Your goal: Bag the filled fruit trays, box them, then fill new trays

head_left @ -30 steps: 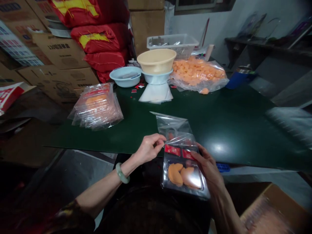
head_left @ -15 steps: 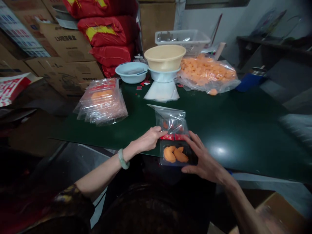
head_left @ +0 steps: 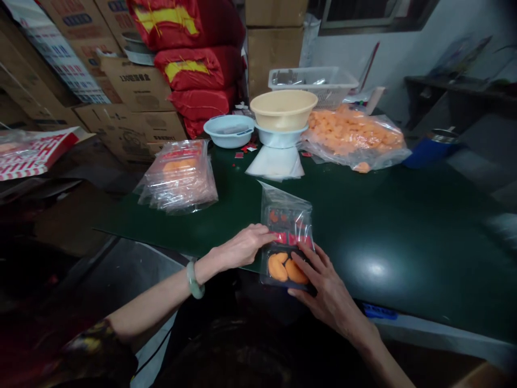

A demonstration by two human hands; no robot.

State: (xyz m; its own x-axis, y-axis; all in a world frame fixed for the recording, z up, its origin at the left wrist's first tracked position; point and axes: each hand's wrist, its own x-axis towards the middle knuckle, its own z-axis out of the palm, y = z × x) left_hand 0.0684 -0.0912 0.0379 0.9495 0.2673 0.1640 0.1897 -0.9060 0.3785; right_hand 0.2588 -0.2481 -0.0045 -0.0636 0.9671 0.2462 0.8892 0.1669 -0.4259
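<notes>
A clear plastic bag (head_left: 285, 199) lies near the table's front edge, its open flap pointing away from me. Within it sits a black tray (head_left: 269, 282) holding orange crescent-shaped pieces (head_left: 278, 267), with red packets (head_left: 299, 239) across its middle and small brownish bits in the far part. My left hand (head_left: 244, 248), a pale green bangle on its wrist, pinches the bag's left side with the index finger stretched over it; its thumb is hidden. Across the tray's right end lies my right hand (head_left: 323, 283), gripping it with fingers on top and thumb at the near edge.
Filled clear packs (head_left: 181, 178) are stacked at the left of the green table (head_left: 404, 215). Behind stand a light blue basin (head_left: 229, 139), a cream basin (head_left: 283, 110), flat clear bags (head_left: 277, 163) and a big bag of orange pieces (head_left: 359, 134). A blue object (head_left: 430, 148) is far right.
The view has shifted, so the background sits lower in the picture. My right hand has moved leftward, its fingers now further over the tray. My left hand stays at the bag's left side.
</notes>
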